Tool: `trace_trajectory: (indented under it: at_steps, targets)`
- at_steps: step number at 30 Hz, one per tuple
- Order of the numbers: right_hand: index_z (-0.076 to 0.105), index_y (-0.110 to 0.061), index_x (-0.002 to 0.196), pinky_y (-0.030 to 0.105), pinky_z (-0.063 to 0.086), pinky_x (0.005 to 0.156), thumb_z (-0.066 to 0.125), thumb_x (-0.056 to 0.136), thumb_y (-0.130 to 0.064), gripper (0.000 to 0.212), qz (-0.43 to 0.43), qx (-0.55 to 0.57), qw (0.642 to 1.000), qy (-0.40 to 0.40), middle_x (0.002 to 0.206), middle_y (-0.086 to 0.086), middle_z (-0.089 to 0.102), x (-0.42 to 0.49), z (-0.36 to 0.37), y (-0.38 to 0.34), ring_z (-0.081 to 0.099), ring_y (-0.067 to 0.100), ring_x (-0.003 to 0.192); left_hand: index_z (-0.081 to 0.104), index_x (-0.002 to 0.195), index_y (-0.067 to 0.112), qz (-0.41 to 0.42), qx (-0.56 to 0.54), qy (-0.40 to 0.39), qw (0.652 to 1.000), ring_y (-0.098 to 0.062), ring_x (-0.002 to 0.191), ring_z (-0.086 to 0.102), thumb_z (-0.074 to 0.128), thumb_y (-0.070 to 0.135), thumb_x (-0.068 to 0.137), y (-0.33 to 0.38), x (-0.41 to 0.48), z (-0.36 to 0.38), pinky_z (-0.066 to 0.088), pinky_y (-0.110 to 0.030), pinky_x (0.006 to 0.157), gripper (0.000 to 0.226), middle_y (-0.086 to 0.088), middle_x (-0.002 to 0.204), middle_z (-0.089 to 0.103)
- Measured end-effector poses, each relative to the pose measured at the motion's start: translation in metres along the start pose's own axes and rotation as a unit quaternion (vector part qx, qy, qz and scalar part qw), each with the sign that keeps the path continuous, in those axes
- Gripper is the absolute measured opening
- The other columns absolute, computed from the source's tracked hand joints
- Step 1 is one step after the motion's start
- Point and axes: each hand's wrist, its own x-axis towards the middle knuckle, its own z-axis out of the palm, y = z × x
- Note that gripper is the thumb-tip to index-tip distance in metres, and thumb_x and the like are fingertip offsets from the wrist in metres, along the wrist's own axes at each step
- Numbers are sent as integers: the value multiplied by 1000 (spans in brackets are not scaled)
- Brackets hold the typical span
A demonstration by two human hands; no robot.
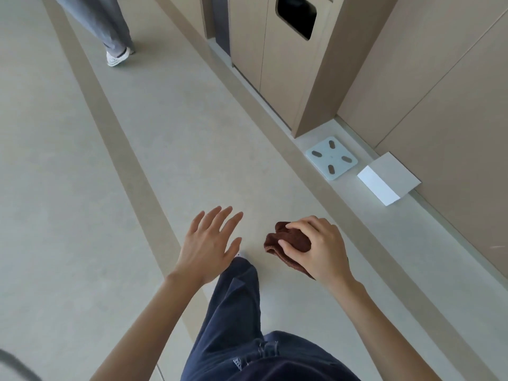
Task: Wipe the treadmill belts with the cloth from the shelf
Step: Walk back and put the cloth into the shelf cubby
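Head view: right hand (320, 250) grips cloth (286, 240) above floor (82, 188).

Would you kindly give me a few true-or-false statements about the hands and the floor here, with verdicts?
1. The right hand grips the brown cloth. True.
2. The left hand holds a spray bottle. False: its fingers are spread and it holds nothing.
3. A white scale lies at the foot of the wall. True.
4. The cloth is pressed on a treadmill belt. False: it is held in the air above the floor.
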Motion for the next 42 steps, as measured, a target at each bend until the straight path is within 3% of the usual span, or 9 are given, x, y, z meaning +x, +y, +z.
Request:
trace_trajectory:
  at_steps: [7,12,18,24,28,32,42]
  targets:
    - [71,-20,90,39,48,64,62,76,-51,35,0,-13,998,56,86,-5,65,168,6,7,61,20,76,54,132,17,33,-8,39,999,-33,123,52,32,43,92,-62,151,-54,38,-51,102,53,-9,132,56]
    - [71,-18,91,41,50,65,63,78,-51,36,10,-10,998,68,88,-4,66,239,23,20,61,20,77,52,135,18,48,-14,34,998,-33,124,50,32,44,93,-88,215,-72,38,-51,103,53,-10,135,54]
    - [70,-20,93,42,51,67,62,77,-52,36,20,-14,999,22,90,-4,67,302,59,56,61,21,79,53,133,19,45,-2,-13,999,-32,122,53,9,52,98,-125,284,-59,40,-51,100,66,-9,135,55]
    - [70,-22,91,31,46,69,61,77,-54,37,29,-28,999,35,89,-6,67,404,79,98,62,20,79,52,134,19,45,7,3,999,-32,123,52,25,47,95,-153,396,-83,39,-51,101,55,-8,134,56]
    - [70,-22,92,38,50,68,61,77,-54,37,30,-14,998,55,89,-6,67,492,81,122,61,19,79,53,133,18,53,4,31,998,-32,121,53,31,44,93,-168,478,-113,40,-51,101,53,-8,131,58]
    - [71,-21,90,31,44,68,63,77,-52,34,9,-21,996,83,87,-7,66,565,83,142,62,19,78,53,133,18,53,4,46,998,-32,122,53,33,43,92,-180,543,-131,39,-51,102,52,-8,131,57]
    - [70,-22,94,37,51,69,61,79,-55,37,38,-25,998,38,91,-6,66,637,131,170,60,16,81,56,131,21,68,14,-20,997,-31,121,55,21,49,96,-229,639,-123,39,-52,101,57,-6,130,59]
